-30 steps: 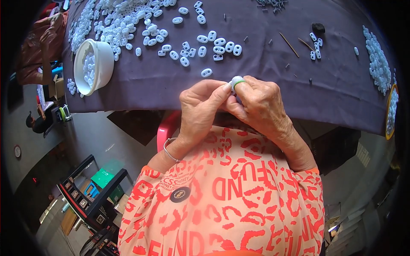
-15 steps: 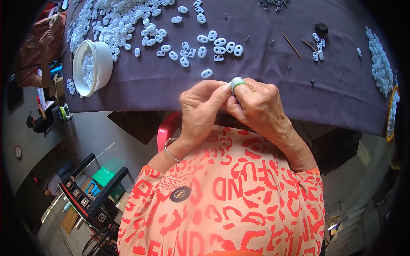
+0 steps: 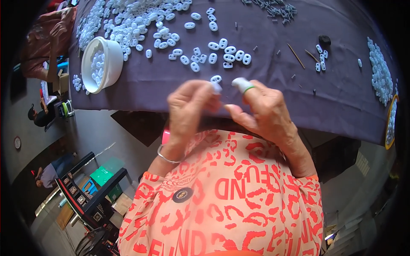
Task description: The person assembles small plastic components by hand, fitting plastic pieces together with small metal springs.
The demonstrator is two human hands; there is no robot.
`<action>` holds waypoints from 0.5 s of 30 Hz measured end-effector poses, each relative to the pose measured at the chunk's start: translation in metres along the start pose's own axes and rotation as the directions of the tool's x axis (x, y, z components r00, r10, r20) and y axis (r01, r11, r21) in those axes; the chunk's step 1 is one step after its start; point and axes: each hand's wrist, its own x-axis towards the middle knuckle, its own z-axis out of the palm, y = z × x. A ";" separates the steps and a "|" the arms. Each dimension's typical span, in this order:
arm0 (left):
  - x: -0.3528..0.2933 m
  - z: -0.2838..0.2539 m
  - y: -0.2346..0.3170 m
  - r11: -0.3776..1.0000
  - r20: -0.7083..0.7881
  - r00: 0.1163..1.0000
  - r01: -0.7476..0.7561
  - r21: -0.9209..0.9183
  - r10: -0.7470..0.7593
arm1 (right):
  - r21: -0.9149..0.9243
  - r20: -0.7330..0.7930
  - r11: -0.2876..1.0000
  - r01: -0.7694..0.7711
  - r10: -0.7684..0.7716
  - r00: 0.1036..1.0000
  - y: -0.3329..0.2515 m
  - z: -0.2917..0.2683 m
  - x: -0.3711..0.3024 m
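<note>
My left hand (image 3: 188, 106), smeared by motion, pinches a small white oval plastic piece (image 3: 216, 88) between thumb and fingertips. Just beyond it, another white two-holed oval piece (image 3: 216, 79) lies on the cloth. My right hand (image 3: 267, 104) is a little way to the right, thumb and index finger apart with nothing between them. Its index finger wears a white fingertip cover (image 3: 241, 83) held by a green band. Both hands hover at the near edge of the dark purple tablecloth (image 3: 147, 91). Several loose white two-holed pieces (image 3: 229, 50) lie farther off.
A white tub (image 3: 113, 70) with white pieces stands left, before a large heap (image 3: 132, 21). Small grey pins (image 3: 277, 9) lie at the back. Two thin brown sticks (image 3: 296, 56), a dark lump (image 3: 324, 40), more white pieces (image 3: 380, 70) and a yellow-rimmed container (image 3: 391, 121) are right.
My hands have come apart: the left moved left with a white piece, the right opened its thumb and index finger. The whole view has shifted slightly.
</note>
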 end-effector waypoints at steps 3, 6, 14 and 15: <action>0.007 -0.042 0.024 0.965 -0.140 0.974 -0.143 0.221 0.177 | 0.005 -0.096 1.000 -0.011 0.012 0.995 0.003 -0.008 0.004; 0.014 -0.079 0.033 0.895 -0.208 0.921 -0.232 0.381 0.328 | 0.007 -0.123 1.000 0.008 -0.007 0.992 0.006 -0.008 0.002; 0.045 -0.184 0.097 0.260 -0.156 0.428 -0.195 0.946 0.890 | 0.037 -0.112 0.999 -0.016 0.020 0.993 -0.002 -0.005 0.004; 0.049 -0.187 0.100 0.278 -0.175 0.446 -0.176 0.944 0.878 | 0.029 -0.115 1.000 -0.012 0.015 0.993 -0.002 -0.004 0.004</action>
